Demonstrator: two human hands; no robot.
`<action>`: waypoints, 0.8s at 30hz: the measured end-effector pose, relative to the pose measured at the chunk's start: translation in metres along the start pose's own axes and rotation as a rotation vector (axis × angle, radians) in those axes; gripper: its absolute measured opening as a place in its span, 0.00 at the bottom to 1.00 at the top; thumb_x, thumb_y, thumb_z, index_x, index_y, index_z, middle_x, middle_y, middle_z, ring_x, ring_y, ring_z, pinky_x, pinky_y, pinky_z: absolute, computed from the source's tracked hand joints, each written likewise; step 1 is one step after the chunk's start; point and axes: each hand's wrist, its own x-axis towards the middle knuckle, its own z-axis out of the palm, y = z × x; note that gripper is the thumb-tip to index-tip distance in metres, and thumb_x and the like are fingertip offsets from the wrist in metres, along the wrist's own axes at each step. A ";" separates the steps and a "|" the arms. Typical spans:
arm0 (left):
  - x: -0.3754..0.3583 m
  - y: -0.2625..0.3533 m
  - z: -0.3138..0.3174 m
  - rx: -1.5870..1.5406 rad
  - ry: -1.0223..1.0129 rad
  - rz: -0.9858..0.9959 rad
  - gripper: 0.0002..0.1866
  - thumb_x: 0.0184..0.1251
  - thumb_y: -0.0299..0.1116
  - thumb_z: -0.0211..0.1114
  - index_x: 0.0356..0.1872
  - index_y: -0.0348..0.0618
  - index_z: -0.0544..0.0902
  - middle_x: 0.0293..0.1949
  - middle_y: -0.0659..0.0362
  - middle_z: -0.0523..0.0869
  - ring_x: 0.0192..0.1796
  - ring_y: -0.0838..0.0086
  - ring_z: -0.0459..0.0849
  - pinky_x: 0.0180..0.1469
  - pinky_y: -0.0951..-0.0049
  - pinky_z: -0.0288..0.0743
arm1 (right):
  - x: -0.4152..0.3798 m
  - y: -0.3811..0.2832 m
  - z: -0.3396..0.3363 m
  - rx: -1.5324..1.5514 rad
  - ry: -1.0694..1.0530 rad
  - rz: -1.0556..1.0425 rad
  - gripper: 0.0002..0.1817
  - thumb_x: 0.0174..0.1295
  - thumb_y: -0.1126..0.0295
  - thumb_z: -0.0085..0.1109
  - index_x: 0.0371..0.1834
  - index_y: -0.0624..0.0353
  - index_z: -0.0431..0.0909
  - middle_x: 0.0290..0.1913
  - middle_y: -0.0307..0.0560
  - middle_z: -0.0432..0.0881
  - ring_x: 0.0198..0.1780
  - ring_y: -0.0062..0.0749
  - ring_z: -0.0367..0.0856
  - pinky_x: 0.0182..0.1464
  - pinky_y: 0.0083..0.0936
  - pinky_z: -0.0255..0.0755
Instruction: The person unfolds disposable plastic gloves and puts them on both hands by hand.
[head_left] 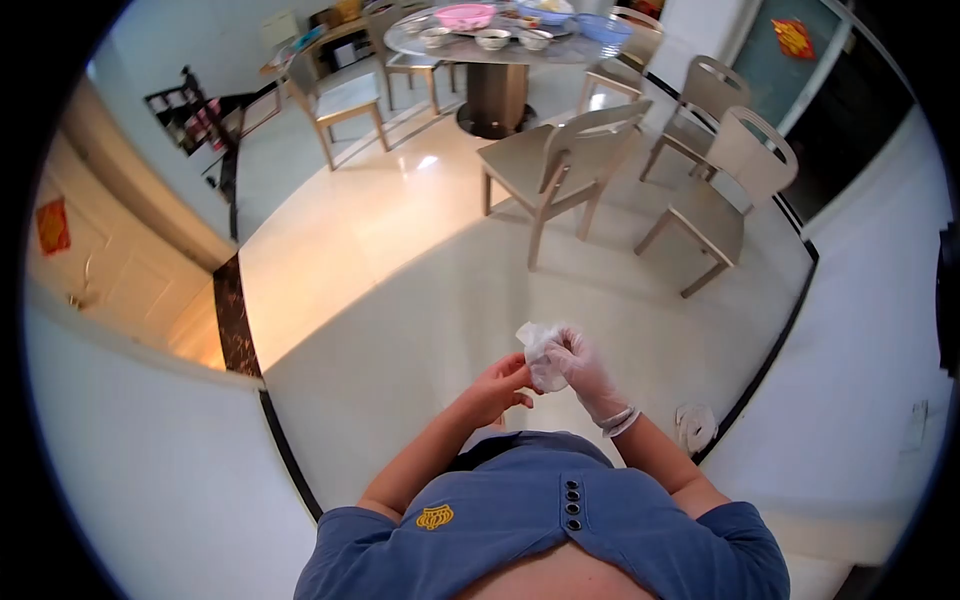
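Observation:
My right hand (587,375) wears a thin translucent glove that reaches the wrist. Its fingers are pinched on a crumpled, whitish translucent glove (541,352) in front of my body. Bare, my left hand (499,388) is at the left edge of that crumpled glove, with its fingers curled and the fingertips touching it. The loose glove hangs between the two hands, and part of it is hidden behind the right fingers.
A round table (400,38) holds bowls and a pink basin (465,16). Wooden chairs surround it, the nearest chair (545,165) in front of me. A white roll (695,428) is at the lower right. A door (120,255) is at left.

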 end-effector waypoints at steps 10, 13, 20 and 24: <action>0.129 0.001 0.044 0.104 -0.108 -0.107 0.09 0.58 0.36 0.55 0.28 0.41 0.75 0.21 0.65 0.74 0.23 0.82 0.71 0.24 0.81 0.65 | -0.005 -0.018 -0.095 0.094 0.574 0.062 0.10 0.53 0.71 0.49 0.37 0.66 0.69 0.26 0.40 0.73 0.27 0.17 0.71 0.30 0.13 0.66; 0.173 -0.004 0.079 0.083 -0.111 -0.172 0.09 0.58 0.36 0.55 0.25 0.43 0.74 0.20 0.65 0.74 0.20 0.82 0.70 0.21 0.80 0.63 | -0.010 -0.017 -0.140 0.020 0.714 -0.045 0.14 0.53 0.70 0.51 0.41 0.66 0.67 0.24 0.40 0.72 0.27 0.22 0.71 0.32 0.17 0.67; 0.275 -0.039 0.184 0.240 -0.146 -0.181 0.09 0.59 0.37 0.54 0.25 0.43 0.73 0.19 0.64 0.74 0.19 0.80 0.71 0.20 0.79 0.64 | -0.031 -0.082 -0.251 -1.014 0.635 -0.487 0.19 0.52 0.67 0.55 0.45 0.63 0.69 0.31 0.50 0.77 0.33 0.37 0.76 0.37 0.27 0.68; 0.325 -0.058 0.240 0.244 -0.206 -0.288 0.10 0.59 0.37 0.54 0.28 0.41 0.72 0.20 0.62 0.75 0.21 0.80 0.72 0.22 0.81 0.65 | -0.027 -0.087 -0.313 -0.581 0.480 -0.198 0.14 0.54 0.67 0.53 0.40 0.64 0.73 0.33 0.50 0.78 0.34 0.34 0.77 0.36 0.23 0.68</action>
